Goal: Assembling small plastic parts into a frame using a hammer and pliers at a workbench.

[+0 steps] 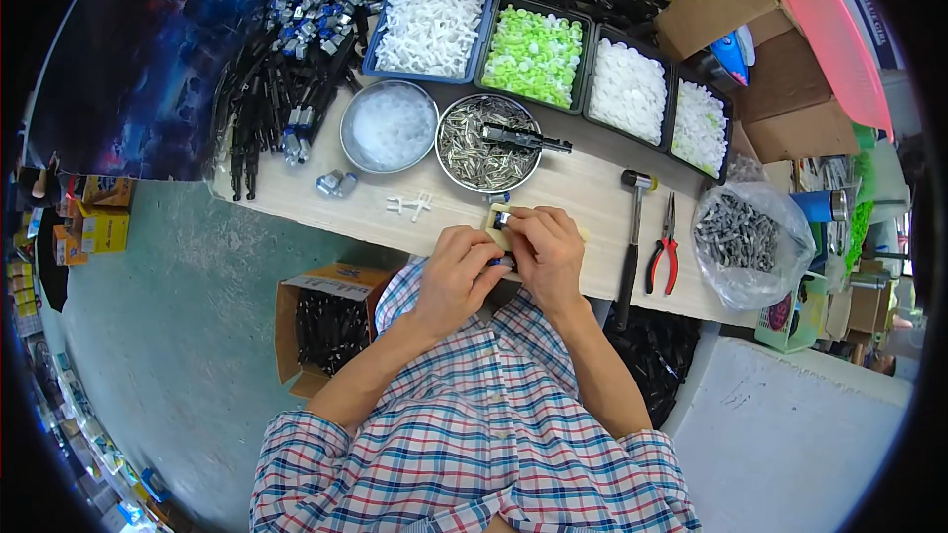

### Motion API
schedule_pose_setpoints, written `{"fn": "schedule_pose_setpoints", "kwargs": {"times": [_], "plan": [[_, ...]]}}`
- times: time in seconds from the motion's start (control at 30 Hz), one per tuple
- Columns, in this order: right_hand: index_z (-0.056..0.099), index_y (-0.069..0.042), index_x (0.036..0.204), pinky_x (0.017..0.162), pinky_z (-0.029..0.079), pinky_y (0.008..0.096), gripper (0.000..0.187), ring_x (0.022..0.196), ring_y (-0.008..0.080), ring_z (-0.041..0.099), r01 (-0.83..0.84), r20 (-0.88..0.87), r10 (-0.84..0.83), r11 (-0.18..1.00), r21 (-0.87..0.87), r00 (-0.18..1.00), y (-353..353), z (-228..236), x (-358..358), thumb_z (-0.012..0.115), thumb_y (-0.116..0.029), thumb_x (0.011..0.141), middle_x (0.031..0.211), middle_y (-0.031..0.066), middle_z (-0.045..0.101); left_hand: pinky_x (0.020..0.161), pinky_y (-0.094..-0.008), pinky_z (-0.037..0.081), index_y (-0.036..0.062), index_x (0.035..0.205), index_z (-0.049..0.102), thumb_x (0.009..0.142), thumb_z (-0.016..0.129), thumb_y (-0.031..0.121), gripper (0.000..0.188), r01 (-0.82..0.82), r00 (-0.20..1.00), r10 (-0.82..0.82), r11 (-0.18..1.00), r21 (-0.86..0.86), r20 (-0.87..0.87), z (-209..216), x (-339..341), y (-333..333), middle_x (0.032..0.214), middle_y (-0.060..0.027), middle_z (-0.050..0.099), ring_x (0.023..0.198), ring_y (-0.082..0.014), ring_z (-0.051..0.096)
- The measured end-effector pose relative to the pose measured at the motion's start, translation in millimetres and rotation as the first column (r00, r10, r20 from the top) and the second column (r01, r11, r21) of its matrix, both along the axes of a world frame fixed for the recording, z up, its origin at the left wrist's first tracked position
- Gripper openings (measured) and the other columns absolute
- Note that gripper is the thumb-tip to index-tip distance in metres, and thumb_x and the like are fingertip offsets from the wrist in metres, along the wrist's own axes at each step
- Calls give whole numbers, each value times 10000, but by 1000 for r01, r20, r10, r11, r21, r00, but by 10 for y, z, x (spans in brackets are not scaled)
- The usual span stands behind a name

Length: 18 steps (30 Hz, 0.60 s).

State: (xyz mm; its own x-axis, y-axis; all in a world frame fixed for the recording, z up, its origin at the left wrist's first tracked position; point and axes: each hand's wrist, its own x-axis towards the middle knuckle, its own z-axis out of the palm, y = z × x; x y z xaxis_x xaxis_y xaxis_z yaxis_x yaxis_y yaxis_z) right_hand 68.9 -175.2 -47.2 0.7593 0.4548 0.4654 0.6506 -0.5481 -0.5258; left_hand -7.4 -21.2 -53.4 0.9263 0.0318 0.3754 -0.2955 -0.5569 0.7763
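Both hands meet at the table's near edge: the left hand and right hand pinch a small metal part between closed fingers, over a pale block. Just behind sits a bowl of pins; a hammer and red pliers lie to the right.

One head-worn camera looks almost straight down from above the person's chest, facing forward over the workbench. Its fisheye lens bends the bench edges and darkens the corners. The left hand and right hand sit near the centre, fairly close, with the forearms entering from below. The trays lie farther off at the top, the floor to the left.
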Motion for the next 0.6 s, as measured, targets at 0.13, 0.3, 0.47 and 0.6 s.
{"fn": "schedule_pose_setpoints", "kwargs": {"times": [0.13,0.3,0.47,0.6], "plan": [[695,-68,988,846,516,406,233,1006,295,642,-33,-18,30,982,-186,999,-45,103,-27,757,-40,764,1124,66,712,833,-418,510,-6,989,672,793,766,66,229,0,1000,0,1000,30,-2,-8,21,0,1042,-145,619,1000,-344,581],[681,-119,1228,1046,440,471,422,1263,349,537,-136,-64,120,854,-503,991,-180,453,-59,747,-120,811,1349,120,609,832,-422,508,-9,988,672,789,760,47,225,-13,1000,12,996,86,18,42,46,10,1021,-136,612,995,-341,581],[690,-85,1186,979,490,450,356,1187,363,591,-202,-165,161,941,-271,973,-202,427,289,721,-61,832,1278,154,639,837,-416,502,10,907,654,776,753,19,164,-7,1000,5,995,104,21,89,120,-12,994,-114,601,998,-336,575],[711,-24,1101,852,551,360,247,988,329,690,-59,-123,69,995,84,990,-73,398,952,693,8,857,1220,156,666,839,-416,500,21,871,643,773,753,19,147,-25,1000,26,998,55,-11,95,103,-34,982,-116,599,997,-335,571]]}}
